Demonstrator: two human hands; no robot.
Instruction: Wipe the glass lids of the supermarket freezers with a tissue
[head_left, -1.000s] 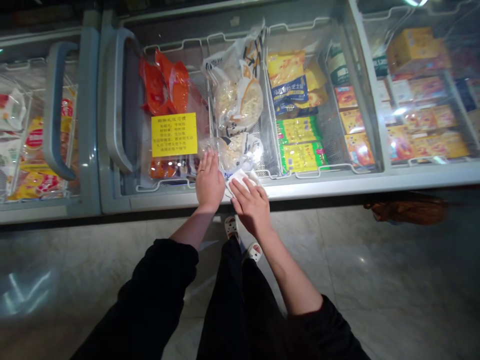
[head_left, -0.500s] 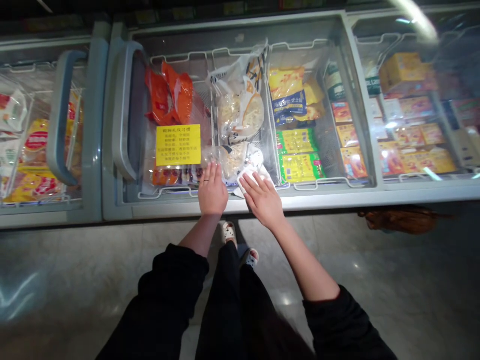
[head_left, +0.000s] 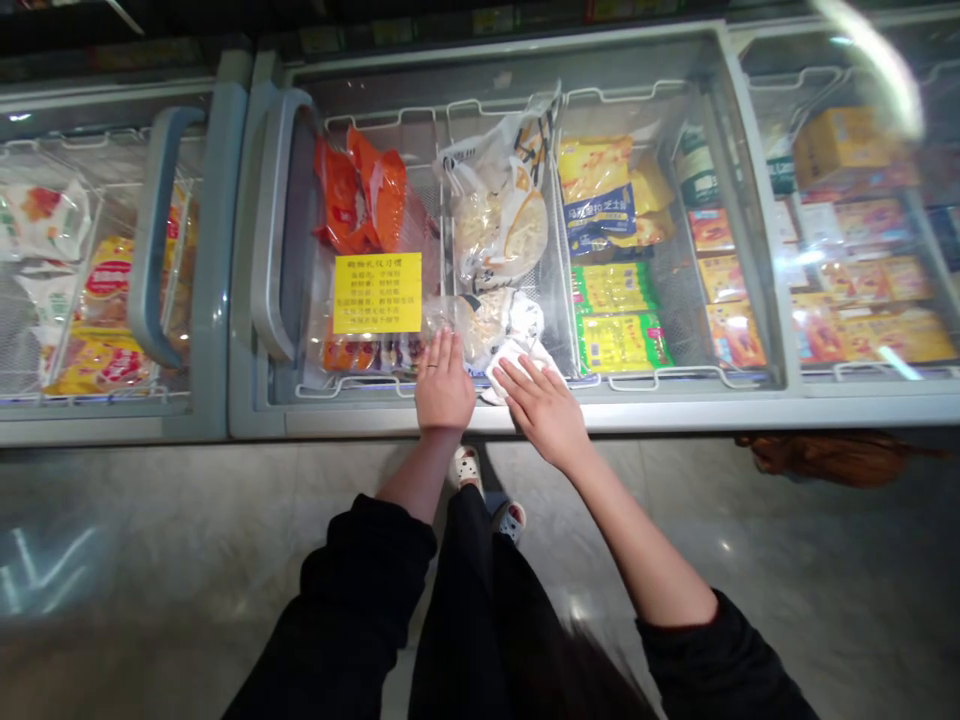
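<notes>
My left hand (head_left: 444, 382) lies flat with its fingers stretched out on the glass lid (head_left: 315, 385) of a chest freezer, near the front edge. A ring shows on one finger. Just above and left of it is a yellow paper sign (head_left: 377, 292) with printed text. To the right, my right hand (head_left: 549, 408) is spread flat over a white cloth (head_left: 517, 358), pressing it against the glass. Part of the cloth is hidden beneath the fingers. Under the lid, behind both hands, lie clear bags of pale food (head_left: 499, 235).
A grey lid handle (head_left: 274, 225) stands left of the sign, and another handle (head_left: 154, 240) belongs to the neighbouring freezer. Orange bags (head_left: 360, 195) and yellow-green packets (head_left: 622, 342) sit in wire baskets below. A brown object (head_left: 832, 458) lies on the floor at right.
The whole view has shifted slightly, so the freezer and both hands appear farther right. Both hands stay flat, in nearly the same places on the lid.
</notes>
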